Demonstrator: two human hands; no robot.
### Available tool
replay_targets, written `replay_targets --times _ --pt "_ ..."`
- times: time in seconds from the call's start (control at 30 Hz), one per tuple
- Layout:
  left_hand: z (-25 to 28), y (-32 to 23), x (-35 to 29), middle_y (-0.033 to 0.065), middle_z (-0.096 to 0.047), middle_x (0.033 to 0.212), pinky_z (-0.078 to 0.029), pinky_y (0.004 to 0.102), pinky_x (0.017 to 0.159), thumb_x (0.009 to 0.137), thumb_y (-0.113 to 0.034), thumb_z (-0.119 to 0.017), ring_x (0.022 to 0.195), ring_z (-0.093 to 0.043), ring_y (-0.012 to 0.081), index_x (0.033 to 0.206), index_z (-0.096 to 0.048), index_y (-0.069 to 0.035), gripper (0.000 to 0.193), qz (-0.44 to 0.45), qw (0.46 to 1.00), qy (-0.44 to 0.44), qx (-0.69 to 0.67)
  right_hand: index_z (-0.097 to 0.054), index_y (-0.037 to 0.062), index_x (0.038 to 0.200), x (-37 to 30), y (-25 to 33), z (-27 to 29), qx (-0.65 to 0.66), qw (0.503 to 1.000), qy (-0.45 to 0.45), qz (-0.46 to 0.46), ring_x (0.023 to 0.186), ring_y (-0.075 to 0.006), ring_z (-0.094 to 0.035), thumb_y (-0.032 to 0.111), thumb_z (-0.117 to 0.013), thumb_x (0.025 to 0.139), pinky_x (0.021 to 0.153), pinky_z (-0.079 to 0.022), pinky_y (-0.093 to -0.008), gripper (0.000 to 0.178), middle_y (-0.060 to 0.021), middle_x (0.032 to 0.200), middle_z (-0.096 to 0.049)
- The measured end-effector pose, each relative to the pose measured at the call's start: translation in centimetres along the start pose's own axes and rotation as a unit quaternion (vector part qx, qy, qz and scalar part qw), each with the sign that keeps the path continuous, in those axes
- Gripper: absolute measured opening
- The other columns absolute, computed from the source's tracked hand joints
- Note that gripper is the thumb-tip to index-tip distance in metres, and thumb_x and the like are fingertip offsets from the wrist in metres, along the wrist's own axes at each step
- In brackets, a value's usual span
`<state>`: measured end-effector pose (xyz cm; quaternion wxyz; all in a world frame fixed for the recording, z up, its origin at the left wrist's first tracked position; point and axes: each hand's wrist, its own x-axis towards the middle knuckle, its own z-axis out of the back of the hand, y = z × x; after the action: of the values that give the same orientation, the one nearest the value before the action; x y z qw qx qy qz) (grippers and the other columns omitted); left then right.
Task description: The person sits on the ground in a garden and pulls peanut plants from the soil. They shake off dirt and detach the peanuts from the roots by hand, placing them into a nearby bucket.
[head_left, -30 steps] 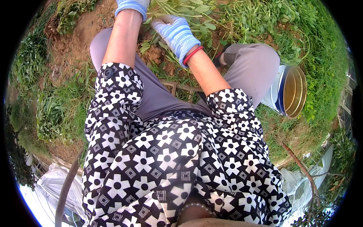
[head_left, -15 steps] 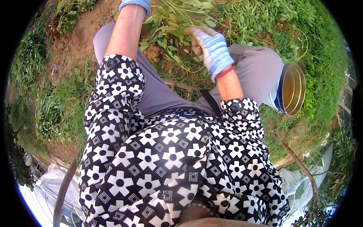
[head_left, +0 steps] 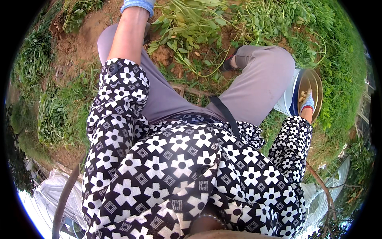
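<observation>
In the head view, my hands are well apart. My left hand [head_left: 137,4] is cut off by the top edge; only the blue cuff of its glove shows, so I cannot tell whether its fingers are spread or closed on anything. Just to the right of that cuff lie the leafy plants [head_left: 183,28], on and above the brown soil [head_left: 85,38]; their stems fan out, most running from the top edge down toward me, and one long, thin stem curves off to the right.

My right hand [head_left: 308,102], in a blue and white glove with a red band at the wrist, reaches into the mouth of the bucket [head_left: 295,93]. Tan shapes show at its fingers, too small for me to tell whether I grip something there. The bucket is on the grass, just beside my right knee [head_left: 278,63]. Its long axis runs roughly left to right across the view, the white and blue wall toward my knee and the round, gold-coloured mouth to the right; whether it stands upright or tilted I cannot tell.
</observation>
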<state>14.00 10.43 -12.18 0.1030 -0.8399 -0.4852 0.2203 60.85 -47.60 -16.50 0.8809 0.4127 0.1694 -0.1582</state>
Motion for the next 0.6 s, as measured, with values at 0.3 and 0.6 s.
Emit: replay_targets --times 0.3,0.6 --pt "-0.7 -0.5 -0.8 0.0137 -0.06 0.105 -0.048 0.0472 0.08 0.089 -0.045 -0.041 0.09 -0.059 0.031 0.109 -0.055 -0.007 0.046 -0.015 0.997 0.02 0.079 -0.049 0.0023 0.122 -10.8 12.5 -10.1 -0.181 0.928 0.047 0.323 0.106 -0.0221 -0.052 0.034 -0.058 0.08 0.091 -0.038 -0.0294 0.054 -0.0146 0.12 -0.053" --pt "-2.1 -3.8 -5.5 0.0044 -0.049 0.063 -0.049 0.037 0.052 0.087 -0.041 -0.047 0.055 -0.05 0.0212 0.087 -0.057 -0.011 0.031 0.047 0.959 0.254 0.115 -0.034 0.0017 0.132 -33.4 22.2 -21.5 -0.217 0.668 0.326 0.632 0.121 -0.0226 -0.041 0.024 -0.071 0.072 0.101 -0.031 -0.0325 0.073 -0.0139 0.132 -0.042"
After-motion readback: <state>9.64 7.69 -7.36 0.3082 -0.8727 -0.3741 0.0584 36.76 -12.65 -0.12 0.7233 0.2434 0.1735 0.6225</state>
